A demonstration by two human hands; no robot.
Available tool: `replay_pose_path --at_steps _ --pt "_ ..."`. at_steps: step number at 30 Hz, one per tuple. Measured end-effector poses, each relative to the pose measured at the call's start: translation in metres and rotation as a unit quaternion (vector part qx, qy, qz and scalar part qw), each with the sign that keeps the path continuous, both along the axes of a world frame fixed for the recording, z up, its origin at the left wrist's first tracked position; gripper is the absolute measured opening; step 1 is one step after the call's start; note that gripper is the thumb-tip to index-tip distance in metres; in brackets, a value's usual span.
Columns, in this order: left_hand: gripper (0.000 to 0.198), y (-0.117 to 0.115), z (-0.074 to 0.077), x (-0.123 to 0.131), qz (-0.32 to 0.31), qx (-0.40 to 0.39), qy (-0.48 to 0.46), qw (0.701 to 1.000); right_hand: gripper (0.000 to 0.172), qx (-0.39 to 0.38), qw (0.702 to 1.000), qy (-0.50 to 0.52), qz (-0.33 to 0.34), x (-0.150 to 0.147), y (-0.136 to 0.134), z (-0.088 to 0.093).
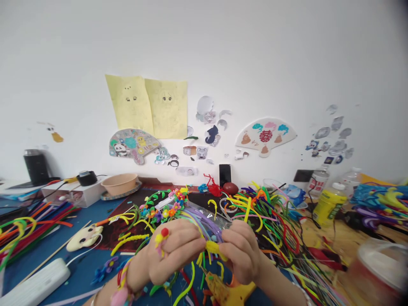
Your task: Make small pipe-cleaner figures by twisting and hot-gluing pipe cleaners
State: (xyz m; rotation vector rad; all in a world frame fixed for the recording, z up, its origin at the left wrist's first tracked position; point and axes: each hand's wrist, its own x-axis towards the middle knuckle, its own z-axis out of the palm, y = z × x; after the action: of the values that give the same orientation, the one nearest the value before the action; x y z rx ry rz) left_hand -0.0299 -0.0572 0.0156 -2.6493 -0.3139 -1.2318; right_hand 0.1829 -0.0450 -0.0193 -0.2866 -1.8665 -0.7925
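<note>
Between my two hands is a bent yellow pipe cleaner (212, 247), pinched from both sides. My left hand (177, 250) has its fingers pressed together at the left end, and a small pompom-like flower ring sits on it. With fingers curled, my right hand (241, 250) grips the other end; a straight yellow length (247, 209) sticks up behind it. Just below the hands lies a yellow glue gun (228, 292), partly cut off by the frame. Behind my left hand rests a ring of colourful pipe-cleaner flowers (165, 210).
Loose pipe cleaners (274, 212) lie tangled to the right, and more (41, 227) to the left. A white power strip (38, 282) is at lower left. A yellow bottle (330, 204) and a blurred clear container (376, 272) stand right. A phone (225, 174) leans against the wall.
</note>
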Motion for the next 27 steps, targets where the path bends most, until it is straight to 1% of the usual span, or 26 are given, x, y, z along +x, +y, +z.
replay_pose_path --at_steps 3,8,10,12,15,18,21,22,23,24,25,26,27 --pt "0.044 0.005 -0.002 -0.003 -0.026 0.05 0.015 0.998 0.023 0.018 1.0 -0.014 -0.009 0.001 -0.004 0.004" --pt "0.038 0.011 -0.009 -0.002 -0.024 0.137 0.005 0.99 0.019 0.048 0.999 -0.022 -0.006 0.001 -0.007 0.005" --pt "0.034 0.012 -0.009 -0.001 -0.032 0.157 -0.005 0.987 0.019 0.051 0.999 -0.01 0.004 -0.001 -0.007 0.005" --pt "0.031 0.01 -0.006 0.0 -0.039 0.166 -0.007 0.985 0.021 0.034 0.999 -0.001 0.017 -0.003 -0.007 0.004" --pt "0.028 0.004 0.002 0.001 -0.027 0.153 0.005 0.988 0.021 -0.008 0.999 0.002 0.042 -0.007 -0.005 0.004" --pt "0.021 -0.002 0.006 0.001 0.015 0.118 0.027 0.992 0.018 -0.041 0.997 0.004 0.069 -0.01 -0.001 0.0" --pt "0.015 -0.002 0.001 0.001 0.028 0.099 0.018 0.995 0.024 -0.085 0.992 0.01 0.094 -0.013 -0.001 -0.004" --pt "0.016 0.0 -0.001 0.001 0.031 0.091 0.011 0.995 0.024 -0.118 0.987 0.019 0.108 -0.015 -0.002 -0.004" --pt "0.017 0.002 -0.004 0.001 0.033 0.085 0.0 0.996 0.021 -0.171 0.977 0.035 0.122 -0.017 -0.005 -0.004" --pt "0.018 0.005 -0.007 0.001 0.036 0.081 -0.018 0.996 0.017 -0.244 0.958 0.056 0.136 -0.019 -0.008 -0.003" --pt "0.02 0.008 -0.01 0.001 0.033 0.084 -0.038 0.995 0.012 -0.333 0.927 0.083 0.151 -0.022 -0.012 -0.001" --pt "0.021 0.01 -0.011 0.0 0.033 0.088 -0.057 0.994 0.008 -0.43 0.881 0.112 0.164 -0.025 -0.017 0.001" --pt "0.021 0.012 -0.012 -0.001 0.03 0.09 -0.07 0.993 0.006 -0.516 0.825 0.137 0.185 -0.028 -0.021 0.004"
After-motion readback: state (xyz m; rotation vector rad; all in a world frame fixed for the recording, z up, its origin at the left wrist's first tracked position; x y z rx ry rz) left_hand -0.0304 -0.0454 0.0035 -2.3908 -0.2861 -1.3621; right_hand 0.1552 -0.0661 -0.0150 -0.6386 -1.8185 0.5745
